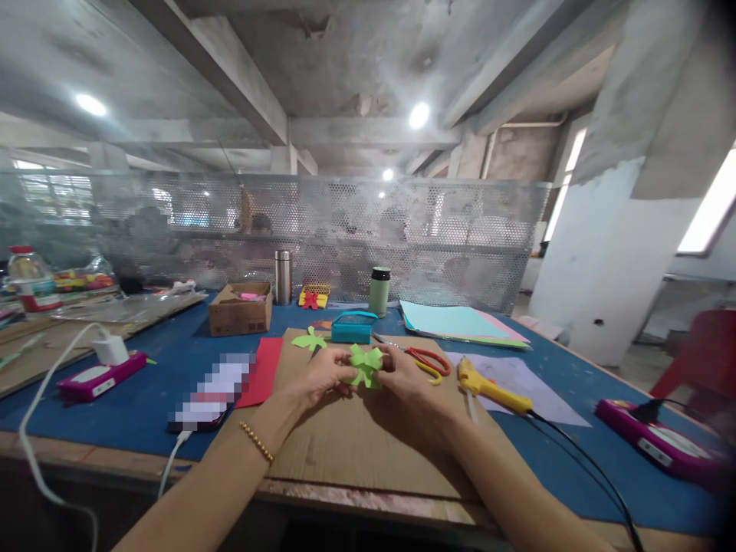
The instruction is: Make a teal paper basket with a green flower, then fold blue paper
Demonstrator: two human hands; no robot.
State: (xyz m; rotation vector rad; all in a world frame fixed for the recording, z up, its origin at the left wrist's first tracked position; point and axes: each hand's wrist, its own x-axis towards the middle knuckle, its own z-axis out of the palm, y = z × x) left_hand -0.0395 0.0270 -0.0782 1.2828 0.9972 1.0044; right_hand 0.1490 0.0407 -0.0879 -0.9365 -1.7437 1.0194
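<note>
I pinch a green paper cutout between the fingers of my left hand and right hand, just above the cardboard, with red-handled scissors near my right and a second green cutout beyond my left

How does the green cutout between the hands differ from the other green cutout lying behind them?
The held cutout is pinched between the left hand and right hand, facing the camera; the resting cutout lies near the far edge of the cardboard, seen at a slant. Both are light green and lobed.
</note>
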